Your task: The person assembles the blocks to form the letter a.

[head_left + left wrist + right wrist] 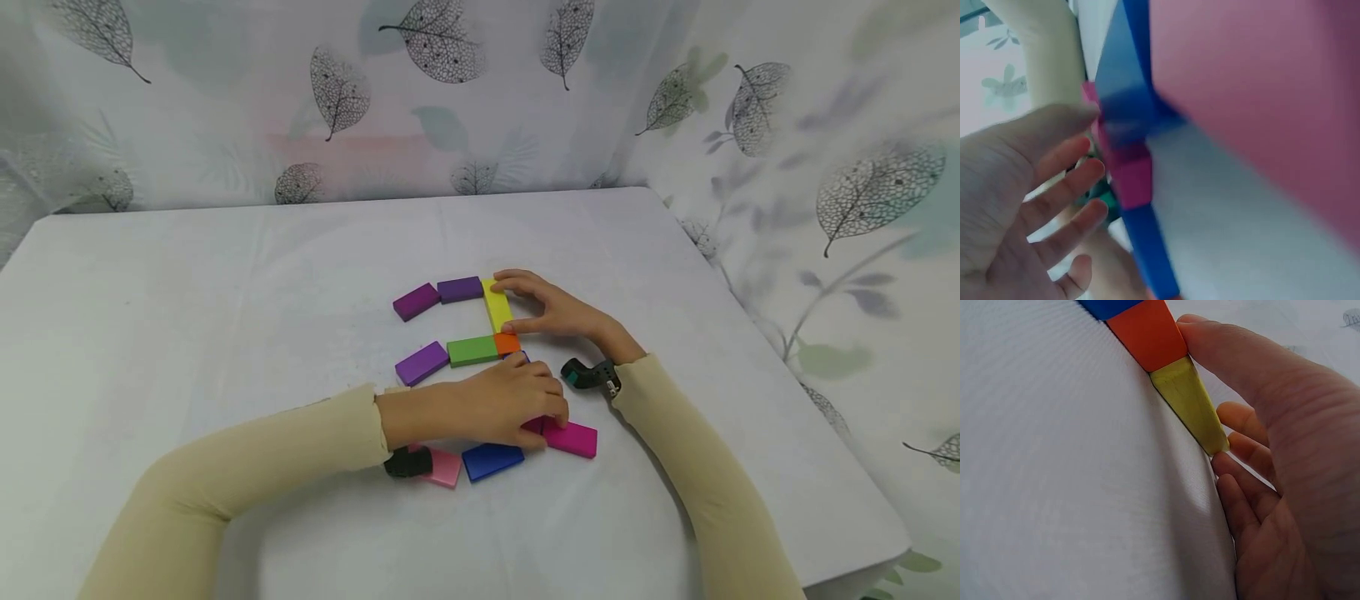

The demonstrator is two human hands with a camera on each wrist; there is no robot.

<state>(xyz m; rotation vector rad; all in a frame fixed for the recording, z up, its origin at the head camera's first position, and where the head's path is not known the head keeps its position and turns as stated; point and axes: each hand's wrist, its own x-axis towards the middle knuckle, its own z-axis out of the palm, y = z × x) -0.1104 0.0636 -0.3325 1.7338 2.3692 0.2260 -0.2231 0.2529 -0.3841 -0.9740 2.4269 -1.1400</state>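
My right hand (551, 308) spans the yellow block (497, 307), fingertips at its far end and thumb at its near end, beside the orange block (507, 344). In the right wrist view the thumb lies by the orange block (1150, 334) and the fingers bend toward the tip of the yellow block (1191, 406). My left hand (498, 404) hovers low over the lower blocks, palm down, with fingers loosely bent. Its thumb and fingertips come close to the magenta block (572, 439). The left wrist view shows relaxed, parted fingers (1063, 187) beside a pink-magenta block (1132, 178).
Left of the orange block lie green (472, 351) and violet (422, 363) blocks. Purple (460, 289) and plum (416, 302) blocks continue the far row. Blue (492, 462) and pink (446, 468) blocks lie below the left hand. White cloth covers the table (225, 292).
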